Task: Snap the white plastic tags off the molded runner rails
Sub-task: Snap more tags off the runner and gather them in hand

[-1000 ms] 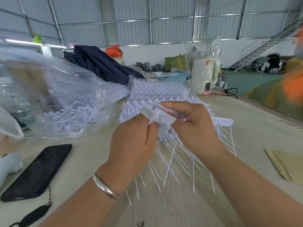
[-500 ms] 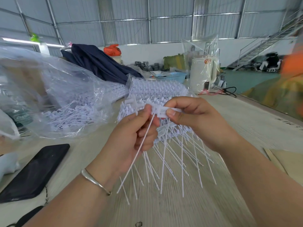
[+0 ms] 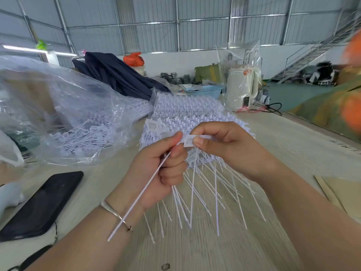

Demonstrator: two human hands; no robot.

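My left hand (image 3: 166, 169) grips a white plastic tag (image 3: 140, 192) whose thin tail runs down past my wrist, with its flat head (image 3: 154, 126) above my thumb. My right hand (image 3: 220, 147) pinches the head of another tag on a runner rail (image 3: 190, 141), its tails (image 3: 214, 192) hanging down over the table. Both hands meet thumb to thumb above the table. Behind them lies a stack of runner rails with tags (image 3: 185, 108).
A clear plastic bag (image 3: 64, 114) holding loose tags lies at the left. A black phone (image 3: 43, 204) rests on the table at the lower left. A white kettle in plastic wrap (image 3: 242, 87) and a blue basket (image 3: 205, 90) stand at the back. Brown cardboard (image 3: 340, 194) lies at the right.
A tag's tail now sticks down out of my left fist; one second ago it did not. Both hands have risen slightly, and the rail's tails hang straighter.
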